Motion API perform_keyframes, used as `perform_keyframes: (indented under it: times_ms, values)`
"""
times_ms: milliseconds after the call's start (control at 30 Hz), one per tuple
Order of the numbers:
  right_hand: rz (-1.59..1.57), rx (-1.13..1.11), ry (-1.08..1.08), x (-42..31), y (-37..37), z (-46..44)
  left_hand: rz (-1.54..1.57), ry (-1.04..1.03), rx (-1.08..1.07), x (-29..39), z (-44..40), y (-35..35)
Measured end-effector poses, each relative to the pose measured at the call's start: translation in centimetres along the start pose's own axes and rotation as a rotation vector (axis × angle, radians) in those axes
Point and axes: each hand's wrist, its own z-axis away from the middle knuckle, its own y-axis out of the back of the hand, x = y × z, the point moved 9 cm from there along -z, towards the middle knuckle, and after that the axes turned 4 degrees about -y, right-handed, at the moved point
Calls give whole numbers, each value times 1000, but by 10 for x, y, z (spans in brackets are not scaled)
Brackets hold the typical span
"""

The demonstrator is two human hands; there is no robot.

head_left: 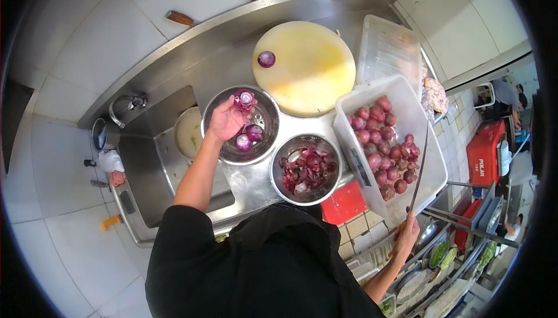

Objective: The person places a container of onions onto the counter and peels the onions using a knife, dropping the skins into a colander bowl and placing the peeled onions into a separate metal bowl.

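My left hand (225, 119) is over a steel bowl (268, 144), palm partly turned up, with a peeled red onion (244, 98) in its fingers. Below it, a few peeled onions (254, 133) lie in that bowl. Off to the right, my right hand (407, 234) grips a long knife (421, 173), its blade pointing away from me along a white plastic bin (390, 209) of unpeeled red onions (383, 138). Nearer my body, a second steel bowl (276, 188) contains onion skins (306, 170). One peeled onion (266, 59) rests on the round yellowish cutting board (314, 68).
To the left is a steel sink (145, 178) with a tap (129, 108) and a round pot (187, 132) inside. A clear plastic container (388, 51) stands behind the bin. Shelving with trays of food (440, 254) and a red cooler (485, 158) are at right.
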Motion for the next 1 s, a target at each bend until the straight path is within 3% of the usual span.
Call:
perform_keyframes:
  times_ms: [100,167,200,300,333,433,467,567,700,867,967,1000]
  values:
    - [17,10,7,-5,0,3,-185,-79,63,11,-4,17]
    - [31,14,2,-6,0,5,-811,-125,335,29,-7,32]
    - [31,14,0,-6,0,4,-1010,-117,294,30,-11,31]
    - [39,8,1,-3,-1,2,-1224,-43,357,24,-15,54]
    - [43,8,3,-3,-1,0,-1426,-93,446,35,-11,60]
    - [45,9,11,-3,-1,1,-1789,-69,46,23,-3,58]
    - [42,14,6,-4,0,2,-1913,52,-104,10,5,45]
    - [34,12,-2,-6,-2,3,-2091,2,-102,-1,20,27]
    - [52,-13,4,-2,0,-3,-2036,-30,-194,8,12,24]
    - [42,22,13,-12,-2,4,-1856,-192,-12,28,20,34]
    - [34,31,7,-11,-3,5,-1051,-183,266,41,33,60]
    - [28,21,11,-10,-3,4,-973,-221,271,49,36,60]
